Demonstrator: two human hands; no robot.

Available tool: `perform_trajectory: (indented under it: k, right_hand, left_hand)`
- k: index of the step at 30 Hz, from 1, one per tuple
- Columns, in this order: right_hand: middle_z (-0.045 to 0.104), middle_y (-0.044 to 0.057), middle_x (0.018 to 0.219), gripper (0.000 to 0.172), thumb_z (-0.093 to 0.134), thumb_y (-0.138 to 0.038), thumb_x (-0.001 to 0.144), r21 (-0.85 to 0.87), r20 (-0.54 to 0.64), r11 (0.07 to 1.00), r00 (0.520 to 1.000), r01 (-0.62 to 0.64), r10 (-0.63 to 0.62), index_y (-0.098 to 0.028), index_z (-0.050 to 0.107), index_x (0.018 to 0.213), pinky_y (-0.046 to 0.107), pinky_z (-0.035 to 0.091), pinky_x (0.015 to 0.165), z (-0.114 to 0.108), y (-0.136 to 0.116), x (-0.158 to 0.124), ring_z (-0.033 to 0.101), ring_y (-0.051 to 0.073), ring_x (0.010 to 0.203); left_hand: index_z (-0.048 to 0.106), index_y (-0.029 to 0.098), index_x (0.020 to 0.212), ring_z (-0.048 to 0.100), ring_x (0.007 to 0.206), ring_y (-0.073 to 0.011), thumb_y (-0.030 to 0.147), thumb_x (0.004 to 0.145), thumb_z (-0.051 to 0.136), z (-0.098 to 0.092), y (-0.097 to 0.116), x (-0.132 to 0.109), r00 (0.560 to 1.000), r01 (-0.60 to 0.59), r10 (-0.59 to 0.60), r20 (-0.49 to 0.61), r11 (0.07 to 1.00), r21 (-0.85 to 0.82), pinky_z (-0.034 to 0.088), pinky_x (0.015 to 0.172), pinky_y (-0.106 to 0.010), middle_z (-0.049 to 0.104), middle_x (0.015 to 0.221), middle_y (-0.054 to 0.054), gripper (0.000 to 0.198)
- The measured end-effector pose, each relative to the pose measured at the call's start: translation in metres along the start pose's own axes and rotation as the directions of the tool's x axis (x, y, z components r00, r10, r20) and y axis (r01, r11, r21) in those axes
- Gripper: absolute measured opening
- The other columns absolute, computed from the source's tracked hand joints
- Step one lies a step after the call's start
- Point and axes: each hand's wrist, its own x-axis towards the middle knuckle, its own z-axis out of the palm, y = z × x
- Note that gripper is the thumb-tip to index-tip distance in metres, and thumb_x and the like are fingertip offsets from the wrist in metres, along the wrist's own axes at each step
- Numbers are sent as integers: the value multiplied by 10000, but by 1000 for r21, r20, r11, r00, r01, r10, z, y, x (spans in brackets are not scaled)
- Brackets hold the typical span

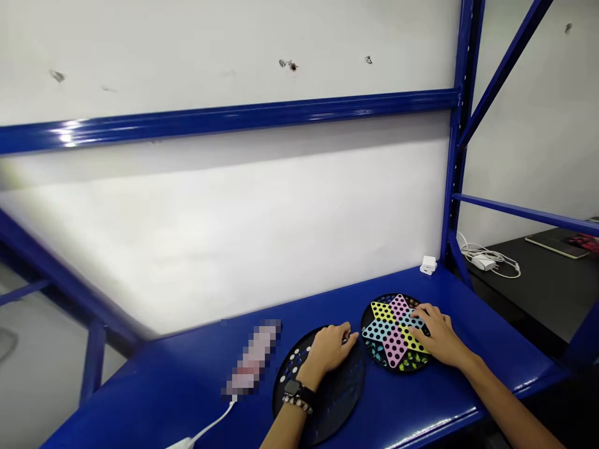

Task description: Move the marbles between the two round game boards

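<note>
A round black board (319,411) lies on the blue tabletop, with several white round pieces in holes at its left side. My left hand (330,349), wearing a dark watch and a beaded bracelet, is over its upper right part. Those fingers are curled, and whatever they hold is hidden. To the right is a round Chinese checkers board (395,330) with a pink, yellow and light-blue star full of holes. Around the star, coloured pieces sit in the black rim. My right hand (437,335) rests at the star's right side, fingers apart, partly covering it.
A blurred-out flat object (255,358) with a white cable (215,424) lies left of the boards. A white charger plug (428,265) stands at the back right corner. Blue shelf posts (452,168) and a white wall bound the table. Another dark table (552,268) holds cables.
</note>
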Motion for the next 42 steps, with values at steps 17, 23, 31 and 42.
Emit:
perform_trajectory:
  k: [17,23,31,42]
  right_hand:
    - [506,60,1296,360,375,-553,944,31,31,999,999,-9,8,-333,559,1162,507,351,1012,-1,-2,0,453,285,1221]
    - [505,64,1304,374,365,-544,949,42,37,999,999,-7,5,-348,539,1216,520,347,1009,-2,-2,0,445,293,1221]
    - [517,56,1290,351,381,-538,946,12,15,1000,1000,6,-6,-336,561,1168,485,374,1002,-1,-1,0,467,279,1220]
    - [507,66,1295,349,376,-535,949,55,25,998,1000,-3,1,-328,562,1160,509,346,1018,-2,-3,-1,453,285,1221]
  left_hand:
    - [620,291,1122,637,1003,-195,294,970,352,-13,24,17,996,-93,94,3,991,-97,456,854,-293,668,1109,-37,309]
    - [648,261,1039,649,947,-213,302,948,391,-14,23,26,994,-70,79,79,991,-110,475,801,-309,696,1053,-42,275]
    - [584,258,1092,651,954,-216,329,990,338,-10,21,22,985,-130,136,102,990,-57,470,817,-311,662,1078,-56,276]
    - [543,223,981,623,854,-174,383,996,317,-9,16,23,995,-86,93,24,974,-209,445,744,-272,673,951,-30,277]
